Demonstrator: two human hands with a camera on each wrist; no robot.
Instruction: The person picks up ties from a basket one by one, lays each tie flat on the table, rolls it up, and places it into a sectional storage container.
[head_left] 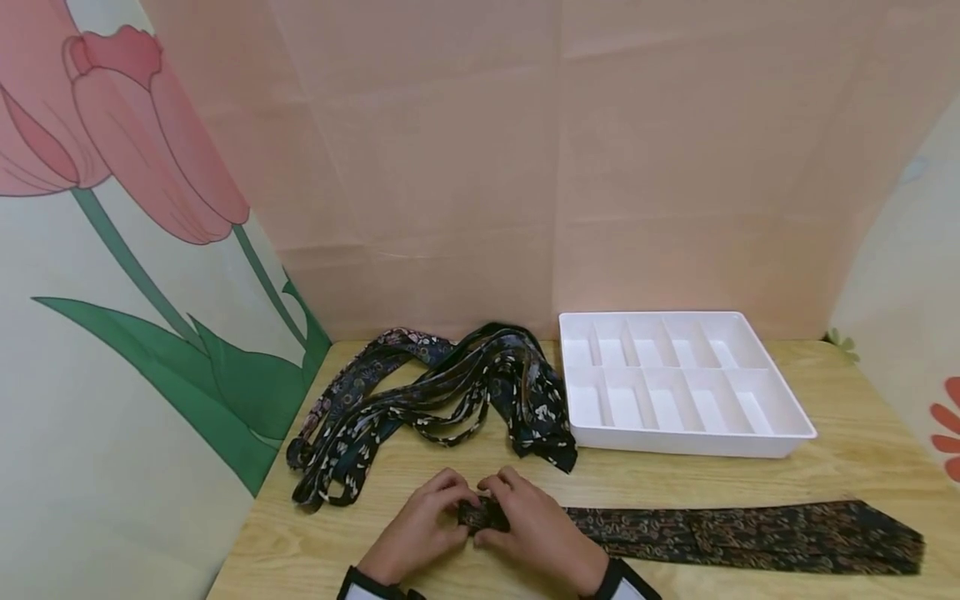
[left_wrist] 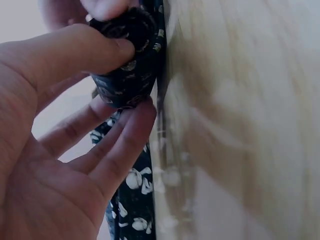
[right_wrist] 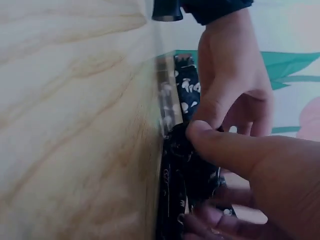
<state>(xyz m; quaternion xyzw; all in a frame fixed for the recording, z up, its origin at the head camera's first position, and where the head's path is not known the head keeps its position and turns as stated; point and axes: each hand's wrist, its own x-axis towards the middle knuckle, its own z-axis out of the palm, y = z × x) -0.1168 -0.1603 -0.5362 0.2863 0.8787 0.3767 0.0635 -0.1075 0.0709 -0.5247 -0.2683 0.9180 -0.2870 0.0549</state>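
Note:
A dark patterned necktie (head_left: 750, 537) lies stretched along the front of the table, its wide pointed end at the right. Its other end is wound into a small roll (left_wrist: 125, 82), with the spiral visible in the left wrist view. My left hand (head_left: 427, 521) grips this roll from the left, thumb on its side and fingers curled beneath. From the right, my right hand (head_left: 536, 525) holds the same roll, its thumb meeting the left one. The right hand covers the stretch where roll and flat tie join in the head view.
A loose heap of dark floral neckties (head_left: 525, 375) lies behind my hands, to the left. To its right stands a white divided tray (head_left: 675, 442) with two rows of compartments. A pinkish backdrop (head_left: 450, 167) rises behind the wooden table (head_left: 270, 550).

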